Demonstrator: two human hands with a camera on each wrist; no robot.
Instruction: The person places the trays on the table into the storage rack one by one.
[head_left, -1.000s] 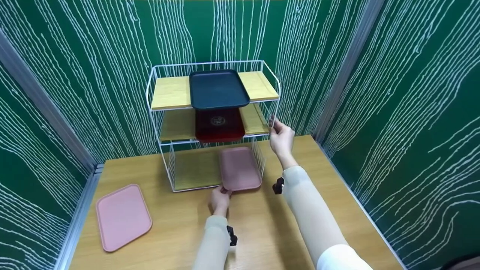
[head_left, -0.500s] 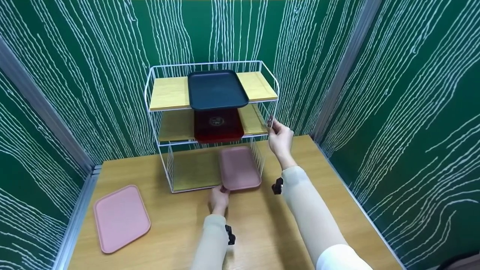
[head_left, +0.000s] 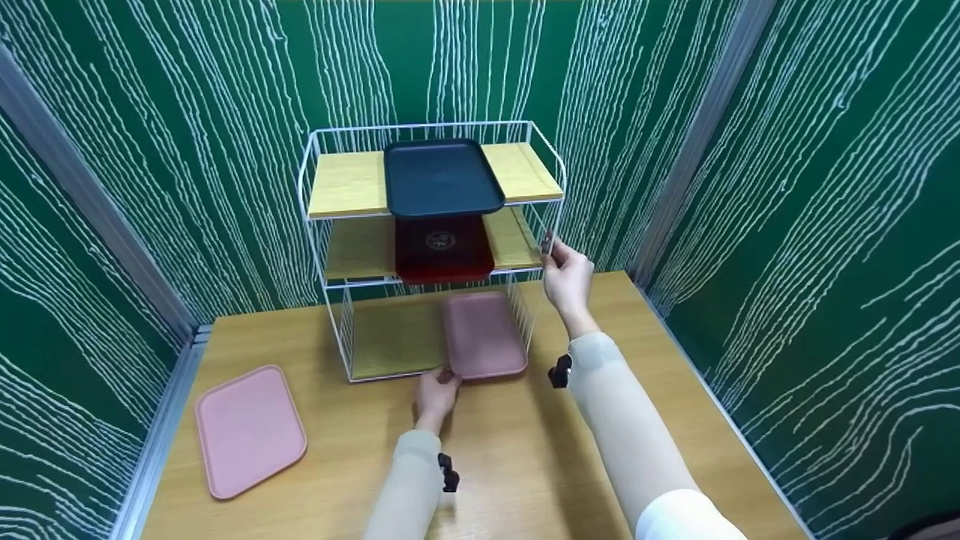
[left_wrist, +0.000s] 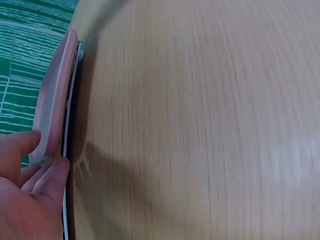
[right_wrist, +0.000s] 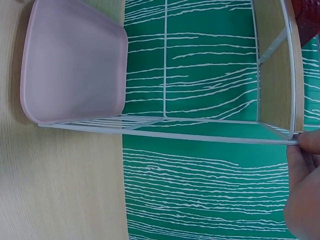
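Note:
A pink tray (head_left: 486,335) lies on the bottom level of a white wire rack (head_left: 326,300), towards its right side. My left hand (head_left: 436,395) is at the tray's front left corner. In the left wrist view its thumb and fairly straight fingers (left_wrist: 52,182) are parted about that corner; whether the thumb touches the tray I cannot tell. With my right hand (head_left: 568,277) I pinch the rack's right front upright near the middle level, as the right wrist view also shows. A dark blue tray (head_left: 444,178) sits on top, a dark red tray (head_left: 444,259) in the middle.
A second pink tray (head_left: 251,433) lies on the wooden table (head_left: 337,480) at the left. The rack has yellowish wooden boards (head_left: 347,184) as shelves. Green walls with white lines (head_left: 750,187) enclose the table at the back and sides.
The left hand has shifted slightly to the left against the tray's corner. The right hand keeps its place on the upright. Rack and trays look unmoved; the head view shifts a little.

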